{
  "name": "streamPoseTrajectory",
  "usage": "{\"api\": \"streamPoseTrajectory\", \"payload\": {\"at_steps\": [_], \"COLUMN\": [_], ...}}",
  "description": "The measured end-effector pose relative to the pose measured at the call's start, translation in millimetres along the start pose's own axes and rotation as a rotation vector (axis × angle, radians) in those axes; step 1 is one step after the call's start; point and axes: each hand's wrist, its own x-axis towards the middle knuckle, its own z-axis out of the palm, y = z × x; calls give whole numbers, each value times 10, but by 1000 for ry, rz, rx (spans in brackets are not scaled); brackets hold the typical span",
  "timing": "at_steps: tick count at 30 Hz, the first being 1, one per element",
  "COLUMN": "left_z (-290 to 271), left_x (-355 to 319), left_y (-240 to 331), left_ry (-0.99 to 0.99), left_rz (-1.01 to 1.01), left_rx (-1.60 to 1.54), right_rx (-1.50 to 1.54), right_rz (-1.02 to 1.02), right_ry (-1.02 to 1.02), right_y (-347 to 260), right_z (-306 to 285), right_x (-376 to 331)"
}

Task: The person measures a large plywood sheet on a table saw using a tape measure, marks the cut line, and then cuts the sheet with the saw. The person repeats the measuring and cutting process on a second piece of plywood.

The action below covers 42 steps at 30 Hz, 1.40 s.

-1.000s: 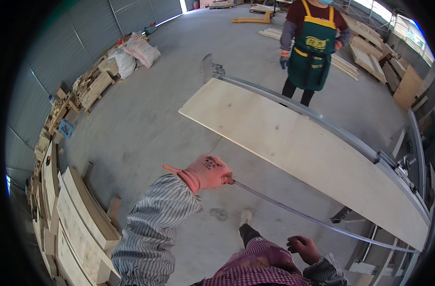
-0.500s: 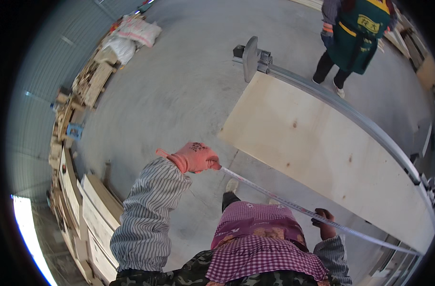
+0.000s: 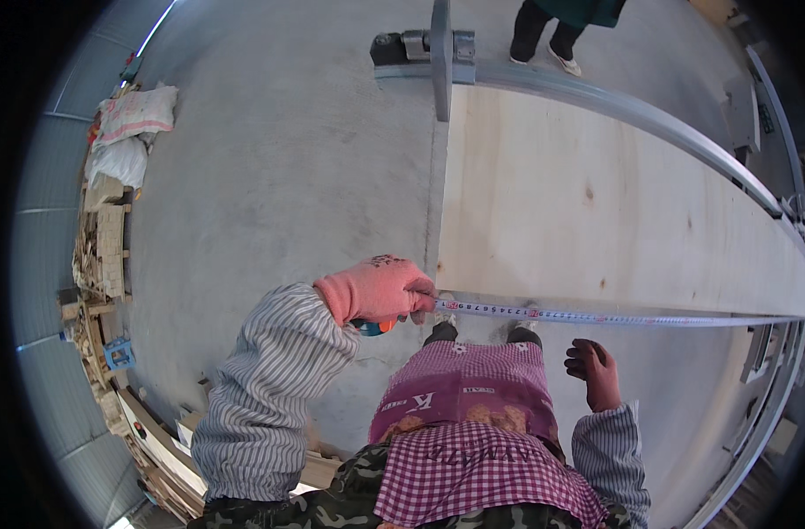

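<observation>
Inside the left grip [image 3: 380, 291], the tape case [image 3: 383, 327] mostly hides.

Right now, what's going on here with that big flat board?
A person is holding a tape measure in their gloved left hand, near the left corner of the pale wooden board. Its long blade is pulled out along the board's near edge, toward the right end. The right hand is just below the blade, fingers curled and not holding it. Another person stands past the metal rail on the board's far side.
</observation>
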Motion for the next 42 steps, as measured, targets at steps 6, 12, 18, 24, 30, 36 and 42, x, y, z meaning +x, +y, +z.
{"api": "streamPoseTrajectory", "payload": {"at_steps": [6,12,18,24,30,36,42], "left_z": [-53,-117,-114,-116,-104,-87,-74], "left_x": [66,152,217,220,195,193,229], "left_y": [-151,-209,-282,-276,-247,-250,-259], "left_ry": [-68,-116,-150,-156,-159,-165,-188], "left_rz": [7,37,112,112,99,106,104], "left_rx": [-22,-41,-115,-66,-108,-111,-120], "right_rx": [26,11,-6,-14,26,97,1037], "right_rz": [44,50,36,30,13,1,-237], "right_ry": [28,94,69,61,71,76,-101], "right_y": [106,123,149,170,138,140,28], "right_z": [236,277,308,313,270,218,-141], "right_x": [-65,-98,-91,-53,-61,-36,109]}}
